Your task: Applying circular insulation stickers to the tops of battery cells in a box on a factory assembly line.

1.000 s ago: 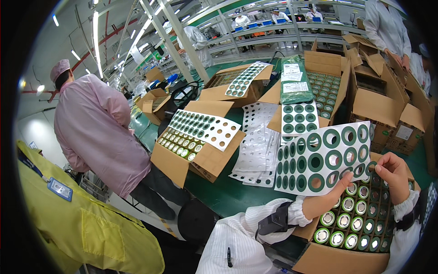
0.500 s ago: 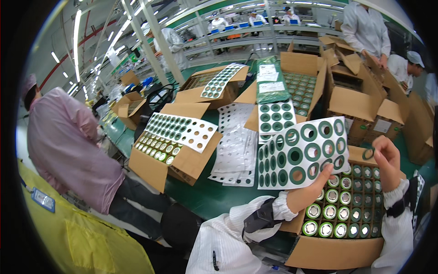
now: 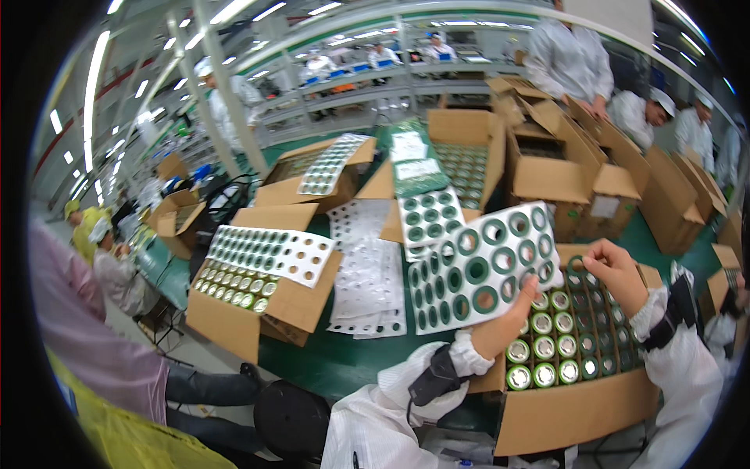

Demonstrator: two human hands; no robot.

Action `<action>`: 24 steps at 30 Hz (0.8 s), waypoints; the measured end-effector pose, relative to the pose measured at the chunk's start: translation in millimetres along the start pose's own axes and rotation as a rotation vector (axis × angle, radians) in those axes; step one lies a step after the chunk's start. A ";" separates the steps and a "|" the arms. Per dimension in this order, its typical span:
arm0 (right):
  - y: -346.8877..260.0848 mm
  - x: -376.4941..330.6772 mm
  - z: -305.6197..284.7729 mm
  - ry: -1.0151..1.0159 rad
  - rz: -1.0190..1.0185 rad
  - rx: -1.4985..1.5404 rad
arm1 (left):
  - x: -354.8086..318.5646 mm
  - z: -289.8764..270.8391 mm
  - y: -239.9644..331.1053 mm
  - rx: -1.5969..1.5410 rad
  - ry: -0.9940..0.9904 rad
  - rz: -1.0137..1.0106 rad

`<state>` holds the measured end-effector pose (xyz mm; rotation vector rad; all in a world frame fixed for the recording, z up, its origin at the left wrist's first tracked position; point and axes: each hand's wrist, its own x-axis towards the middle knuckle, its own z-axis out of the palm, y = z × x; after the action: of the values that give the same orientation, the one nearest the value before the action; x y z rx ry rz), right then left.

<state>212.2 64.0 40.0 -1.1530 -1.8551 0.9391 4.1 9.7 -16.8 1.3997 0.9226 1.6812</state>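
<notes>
My left hand (image 3: 504, 324) grips a white sheet (image 3: 486, 322) of green ring stickers by its lower right edge, tilted up over the table. Some rings are gone from the sheet, and bare holes show. Between the thumb and fingers of my right hand (image 3: 619, 275) is a single green ring sticker (image 3: 575, 263), over the far side of an open carton. Cylindrical battery cells (image 3: 544, 349) stand upright in that carton (image 3: 574, 418), split up by cardboard dividers. Cells at the left have bright green rims; those further right look darker, with green rings on top.
Left of my hands, another open carton (image 3: 223, 322) of cells has a ring sheet (image 3: 269, 252) across it. Punched white sheets (image 3: 363, 273) lie on the green table (image 3: 312, 367). More cartons (image 3: 547, 176) stand behind. A person in pink (image 3: 101, 313) is close at the left.
The whole view has swung to the right. My right hand has moved slightly left and turned, bringing the ring sticker over the carton's far side. My left hand still holds the sheet.
</notes>
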 end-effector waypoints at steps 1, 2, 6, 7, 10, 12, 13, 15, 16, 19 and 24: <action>-0.8 -2.7 -2.5 -0.017 0.004 -0.028 | 0.8 -0.9 -2.9 0.013 -0.007 -0.030; -0.9 -3.5 -0.9 -0.026 -0.013 -0.025 | 0.3 -2.7 -4.6 -0.120 0.006 -0.126; 2.1 -17.5 -8.1 -0.109 0.103 0.043 | 7.5 -6.5 5.6 0.190 0.018 0.056; 3.5 -22.3 -6.1 -0.154 0.031 0.068 | 6.3 -11.2 -0.6 0.277 0.017 0.127; -0.4 -42.1 -8.3 -0.215 0.095 0.061 | 6.9 -6.0 7.6 0.066 -0.032 -0.089; -14.8 -52.5 -5.7 -0.259 0.187 0.058 | 7.3 -4.8 12.8 -0.052 -0.045 -0.142; -11.5 -55.7 -2.2 -0.289 0.059 0.002 | 5.8 -3.2 17.6 -0.078 -0.054 -0.171; -20.5 -69.7 -0.1 -0.295 0.130 0.095 | 4.9 -1.5 23.6 -0.035 -0.041 -0.292; -17.7 -74.2 1.5 -0.326 0.062 0.045 | 3.3 -1.3 24.4 -0.027 -0.038 -0.297; -9.3 -83.6 8.4 -0.361 -0.020 0.000 | 0.1 -3.3 22.7 0.041 -0.072 -0.238; -8.5 -87.0 9.4 -0.329 -0.158 -0.161 | 0.3 -0.4 14.5 -0.052 -0.068 -0.269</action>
<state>228.4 -21.1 24.8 -0.9693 -2.2858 0.9457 2.2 3.3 -4.0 1.2303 0.9746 1.4384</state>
